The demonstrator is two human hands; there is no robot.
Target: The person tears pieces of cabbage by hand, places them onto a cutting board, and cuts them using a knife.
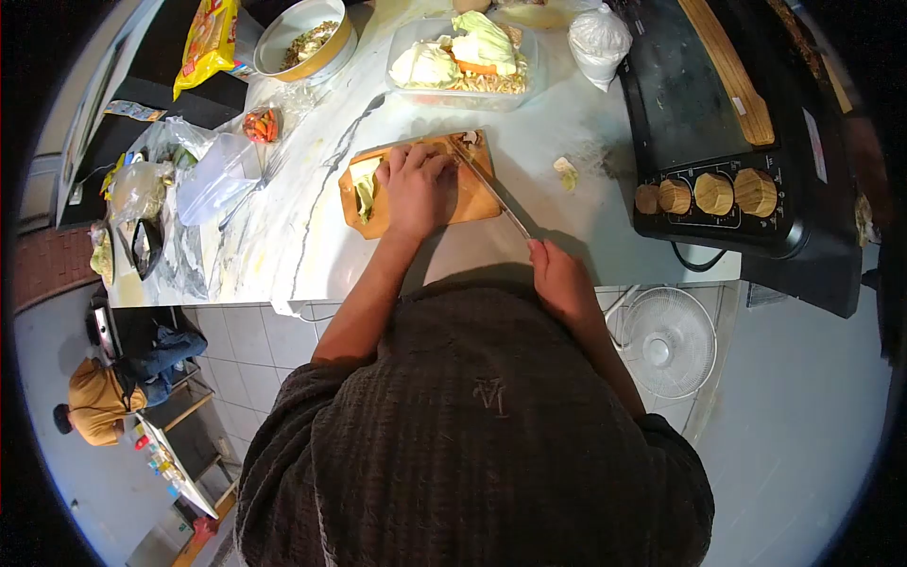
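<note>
A wooden cutting board (378, 219) lies on the marble counter before me. My left hand (416, 189) rests over its middle, fingers bent and pressed together; whatever lies under them is hidden. Left of that hand, a pale green cabbage leaf (364, 187) sits on the board. My right hand (559, 279) is closed around the handle of a knife (496, 197), whose blade slants up and left across the board's right part. Small dark bits (469, 138) lie near the blade tip at the board's top right corner.
Behind the board stands a clear container (463, 99) of cabbage, carrot and noodles. A bowl (337, 57), yellow packet (207, 42) and bag of red chillies (262, 125) are at left. A white bag (600, 45) and black griddle (699, 113) are at right. Another person sits far left.
</note>
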